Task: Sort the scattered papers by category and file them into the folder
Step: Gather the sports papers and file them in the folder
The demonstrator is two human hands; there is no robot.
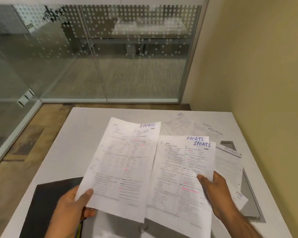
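My left hand (74,205) pinches the lower left corner of a printed sheet marked SPORTS (120,162), held above the table. My right hand (215,191) grips two overlapping SPORTS sheets (181,169) by their right edge. A black folder (48,203) lies on the table under my left hand, partly hidden by the sheets. Loose papers rest on the table to the right: one marked FINANCE (229,162), with an HR sheet (239,196) below it. Farther back lie an HR sheet (177,122) and a FINANCE sheet (208,133).
The white table (79,134) stands in a corner, with a beige wall (256,66) on the right and glass partitions (101,57) behind. A grey recessed panel (249,200) sits in the tabletop at the right under the loose papers. Wooden floor (15,169) lies to the left.
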